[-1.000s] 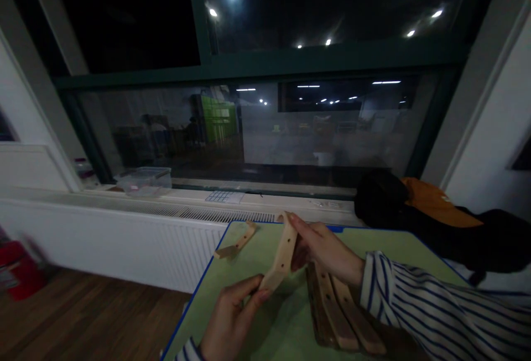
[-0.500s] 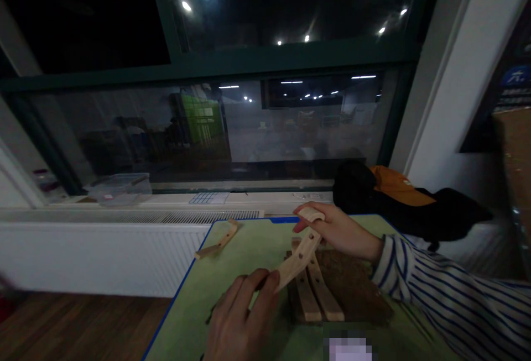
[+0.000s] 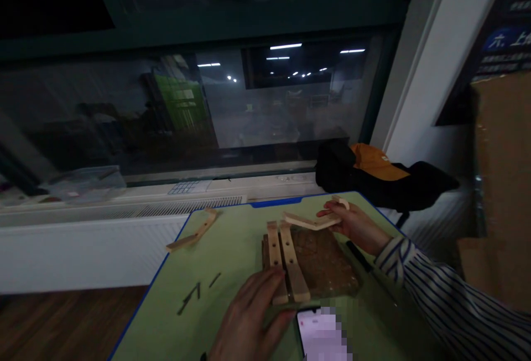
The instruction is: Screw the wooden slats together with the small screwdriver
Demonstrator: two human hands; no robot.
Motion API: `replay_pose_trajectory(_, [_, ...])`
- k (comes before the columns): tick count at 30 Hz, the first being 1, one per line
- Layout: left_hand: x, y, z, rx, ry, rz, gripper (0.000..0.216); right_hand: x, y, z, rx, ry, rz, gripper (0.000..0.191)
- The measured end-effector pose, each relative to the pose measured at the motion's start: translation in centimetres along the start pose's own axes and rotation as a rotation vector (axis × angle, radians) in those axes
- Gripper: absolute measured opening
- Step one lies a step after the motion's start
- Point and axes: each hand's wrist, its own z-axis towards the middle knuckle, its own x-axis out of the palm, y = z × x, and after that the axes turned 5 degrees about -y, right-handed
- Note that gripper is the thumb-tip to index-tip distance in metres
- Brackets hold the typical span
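Observation:
My right hand (image 3: 359, 227) grips a bent, pale wooden piece (image 3: 305, 220) by its right end, above the far part of a brown slab (image 3: 329, 270). Two similar wooden pieces with drilled holes, a left one (image 3: 274, 245) and a right one (image 3: 295, 272), lie side by side on the slab's left part. My left hand (image 3: 253, 317) is stretched out with thumb apart, its fingertips over the near half of the left piece. Whether they press on it I cannot tell. Another bent wooden piece (image 3: 194, 234) rests at the table's far left edge.
Several thin dark screws or pins (image 3: 191, 296) lie on the green tabletop (image 3: 157, 305), left of my left hand. A phone (image 3: 319, 330) lies in front of the slab. A black-handled tool (image 3: 360, 256) is at right. A black bag with an orange cap (image 3: 375, 163) sits beyond the table.
My left hand has let go of the bent wooden piece and come down by the pieces on the slab. My right hand now holds it alone, turned flatter. The view has shifted.

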Motion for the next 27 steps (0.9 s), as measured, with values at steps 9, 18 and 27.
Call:
replay_pose_trajectory(9, [-0.9, 1.0, 0.8, 0.133, 0.065, -0.115, 0.033, -0.9, -1.5, 0.9, 0.032, 0.058, -0.061, 0.034])
replay_pose_trajectory(18, [-0.5, 0.5, 4.2, -0.327, 0.026, -0.457, 0.035, -0.4, 0.2, 2.8, 0.026, 0.271, -0.138, 0.033])
replay_pose_trajectory(27, [-1.4, 2.0, 7.6, -0.186, 0.283, -0.481, 0.036, 0.5, -0.2, 3.3, -0.076, 0.353, -0.159, 0.029])
